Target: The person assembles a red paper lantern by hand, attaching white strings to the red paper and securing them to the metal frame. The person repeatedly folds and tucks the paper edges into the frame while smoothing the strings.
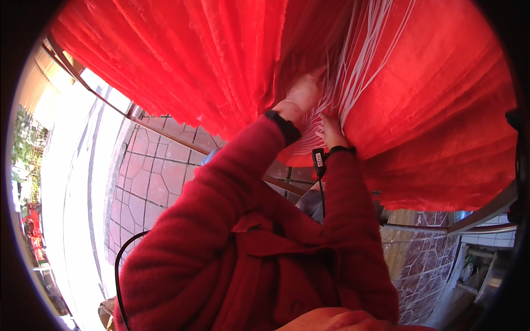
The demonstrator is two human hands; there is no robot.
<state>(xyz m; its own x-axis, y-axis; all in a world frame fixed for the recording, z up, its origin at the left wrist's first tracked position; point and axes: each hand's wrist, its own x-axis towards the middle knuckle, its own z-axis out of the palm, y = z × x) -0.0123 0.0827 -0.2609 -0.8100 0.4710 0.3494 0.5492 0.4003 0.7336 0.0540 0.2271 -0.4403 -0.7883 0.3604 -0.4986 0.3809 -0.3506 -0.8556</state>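
A large pleated red cloth point(221, 55) hangs in front of me in two folded parts, with a darker gap between them. Many thin white strings point(361, 66) run down through that gap and gather near my hands. My left hand point(302, 95) reaches into the gap beside the strings; its fingers are blurred and partly hidden by shadow. Just below and to the right, my right hand point(331, 132) has its fingers bent in on the lower strings, against the right part of the cloth. A small black device point(318, 162) with a cable hangs by my right wrist.
A thin brown frame bar point(165, 135) runs beneath the cloth on the left, and another bar point(414, 227) crosses at the right. Reddish patterned paving point(149, 171) lies below. At the lower right stands a low shelf-like opening point(477, 270) with things inside.
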